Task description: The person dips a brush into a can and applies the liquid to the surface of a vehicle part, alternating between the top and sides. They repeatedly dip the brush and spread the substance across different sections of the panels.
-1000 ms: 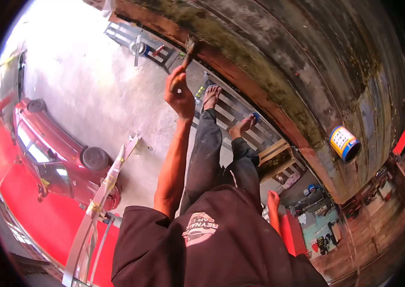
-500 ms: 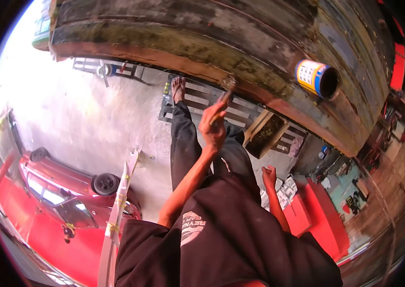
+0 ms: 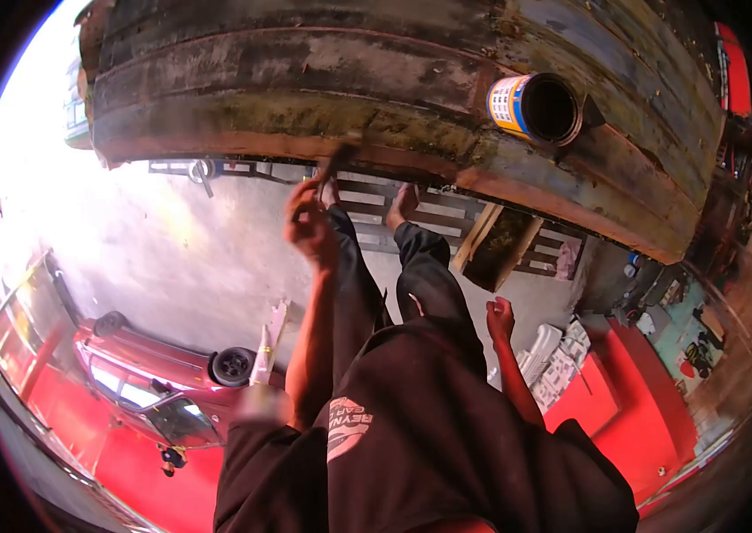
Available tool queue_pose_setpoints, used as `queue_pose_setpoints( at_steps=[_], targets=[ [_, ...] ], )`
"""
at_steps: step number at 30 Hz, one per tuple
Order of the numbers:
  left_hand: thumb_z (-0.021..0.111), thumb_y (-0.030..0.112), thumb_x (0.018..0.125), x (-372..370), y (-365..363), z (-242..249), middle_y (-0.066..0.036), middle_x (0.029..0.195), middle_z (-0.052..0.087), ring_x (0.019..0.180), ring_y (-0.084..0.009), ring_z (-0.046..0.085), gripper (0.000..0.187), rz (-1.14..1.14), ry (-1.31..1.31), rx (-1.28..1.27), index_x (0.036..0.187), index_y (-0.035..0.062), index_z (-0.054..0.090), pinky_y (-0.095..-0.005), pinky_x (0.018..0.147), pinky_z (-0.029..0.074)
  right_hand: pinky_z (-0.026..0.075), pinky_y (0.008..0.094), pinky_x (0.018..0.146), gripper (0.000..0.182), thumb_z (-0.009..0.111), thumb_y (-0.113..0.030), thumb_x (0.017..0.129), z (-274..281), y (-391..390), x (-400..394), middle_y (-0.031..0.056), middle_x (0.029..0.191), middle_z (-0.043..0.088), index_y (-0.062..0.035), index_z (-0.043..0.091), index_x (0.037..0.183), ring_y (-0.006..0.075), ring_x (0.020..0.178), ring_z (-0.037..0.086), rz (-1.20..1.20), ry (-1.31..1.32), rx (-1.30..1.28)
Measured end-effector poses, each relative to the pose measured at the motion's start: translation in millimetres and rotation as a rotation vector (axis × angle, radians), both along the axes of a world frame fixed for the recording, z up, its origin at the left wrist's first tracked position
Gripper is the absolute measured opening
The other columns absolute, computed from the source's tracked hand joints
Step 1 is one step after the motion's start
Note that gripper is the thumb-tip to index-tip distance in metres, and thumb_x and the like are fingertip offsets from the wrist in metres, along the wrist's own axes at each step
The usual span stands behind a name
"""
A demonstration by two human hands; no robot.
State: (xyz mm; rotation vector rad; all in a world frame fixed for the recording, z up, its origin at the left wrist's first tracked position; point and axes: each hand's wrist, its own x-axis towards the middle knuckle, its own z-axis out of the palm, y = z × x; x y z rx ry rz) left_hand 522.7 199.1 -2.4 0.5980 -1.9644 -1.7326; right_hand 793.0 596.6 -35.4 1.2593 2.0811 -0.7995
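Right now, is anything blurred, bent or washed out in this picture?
In the head view, the brush looks smeared, its bristles unclear; still in the head view, glare bleaches the upper left and brightens the floor, the picture's corners go black, and the can's label looks sharper than its dark inside.

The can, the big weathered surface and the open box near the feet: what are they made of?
The can is likely metal, judging by its thin round rim, with a bright printed outside. The weathered surface shows long strips and a worn, stained finish; wood or rusty metal, I can't tell. The open box is probably unpainted wood: its sides look tan and plank-like.
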Motion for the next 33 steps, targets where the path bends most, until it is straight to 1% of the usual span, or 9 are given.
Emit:
queue_pose_setpoints(
  at_steps=[3, 7, 9, 13, 17, 20, 22, 28, 33],
  targets=[
    [0.064, 0.008, 0.1, -29, -21, 48, -0.006, 0.109, 0.074, 0.079, -0.0112, 0.062, 0.015, 0.318, -0.267, -0.164, 0.11, 0.0016, 0.073, -0.0259, 0.07, 0.05, 0.054, 0.0387, 0.091, 0.032, 0.071, -0.015, 0.091, 14, -16, -37, 0.0138, 0.112, 0.073, -0.0076, 0.067, 0.122, 0.0282, 0.105, 0.069, 0.082, 0.325, 0.029],
    [0.07, 0.0, 0.092, -43, -6, 33, -0.012, 0.106, 0.075, 0.09, -0.0249, 0.07, 0.023, -0.026, -0.091, -0.733, 0.114, 0.0027, 0.074, -0.0375, 0.08, 0.055, 0.052, 0.0352, 0.081, 0.017, 0.071, -0.005, 0.091, 54, -48, -145, 0.0074, 0.098, 0.069, -0.0067, 0.072, 0.108, 0.0218, 0.087, 0.065, 0.203, 0.69, 0.102],
    [0.073, 0.001, 0.089, -46, 44, 44, -0.012, 0.103, 0.074, 0.091, -0.0302, 0.07, 0.025, -0.164, -0.08, -0.746, 0.114, 0.0053, 0.074, -0.0392, 0.08, 0.055, 0.051, 0.0367, 0.082, 0.022, 0.077, -0.007, 0.088, 64, -56, -193, 0.0064, 0.093, 0.066, -0.0063, 0.071, 0.109, 0.0217, 0.086, 0.064, 0.251, 0.824, 0.18],
    [0.074, -0.003, 0.084, -52, 126, 60, -0.012, 0.103, 0.074, 0.094, -0.0302, 0.071, 0.028, -0.428, -0.118, -0.484, 0.111, 0.0064, 0.073, -0.0387, 0.082, 0.056, 0.049, 0.0392, 0.091, 0.072, 0.094, -0.024, 0.075, 96, -73, -287, 0.0095, 0.11, 0.063, -0.0042, 0.057, 0.134, 0.0245, 0.103, 0.06, 0.192, 1.052, 0.276],
    [0.068, -0.005, 0.09, -73, 132, 65, -0.011, 0.102, 0.074, 0.095, -0.0239, 0.071, 0.022, -0.229, 0.031, -0.296, 0.11, 0.0026, 0.073, -0.0326, 0.085, 0.054, 0.044, 0.0469, 0.104, 0.116, 0.1, -0.04, 0.064, 98, -78, -374, 0.0179, 0.14, 0.049, -0.002, 0.034, 0.152, 0.0333, 0.129, 0.05, 0.112, 1.375, 0.284],
    [0.067, 0.001, 0.099, -104, 100, 99, -0.004, 0.109, 0.074, 0.085, -0.0111, 0.067, 0.012, -0.179, 0.063, -0.216, 0.109, 0.0018, 0.074, -0.0247, 0.072, 0.052, 0.045, 0.0482, 0.105, 0.108, 0.096, -0.043, 0.066, 82, -77, -408, 0.0177, 0.138, 0.052, -0.0037, 0.037, 0.148, 0.0339, 0.127, 0.053, 0.199, 1.379, 0.31],
    [0.065, 0.007, 0.102, -127, 80, 136, -0.006, 0.11, 0.073, 0.079, -0.0084, 0.066, 0.012, -0.2, -0.067, 0.128, 0.105, 0.0006, 0.074, -0.0232, 0.061, 0.049, 0.046, 0.048, 0.103, 0.103, 0.097, -0.041, 0.065, 76, -78, -419, 0.0168, 0.135, 0.054, -0.0042, 0.042, 0.144, 0.0341, 0.125, 0.054, 0.235, 1.367, 0.277],
    [0.067, 0.008, 0.099, -168, 73, 207, -0.006, 0.107, 0.074, 0.075, -0.009, 0.066, 0.015, -0.514, -0.01, -0.436, 0.111, 0.0003, 0.073, -0.0228, 0.064, 0.051, 0.049, 0.0475, 0.099, 0.089, 0.098, -0.035, 0.06, 74, -80, -431, 0.014, 0.124, 0.061, -0.0057, 0.054, 0.132, 0.0349, 0.117, 0.059, 0.319, 1.369, 0.222],
    [0.077, 0.01, 0.09, -189, 128, 201, -0.005, 0.099, 0.074, 0.087, -0.0176, 0.073, 0.017, -0.773, -0.094, -0.437, 0.106, 0.0059, 0.073, -0.0306, 0.07, 0.056, 0.048, 0.0488, 0.101, 0.085, 0.098, -0.032, 0.058, 92, -93, -445, 0.0137, 0.122, 0.063, -0.0075, 0.058, 0.128, 0.0361, 0.117, 0.06, 0.398, 1.404, 0.225]
  ],
)
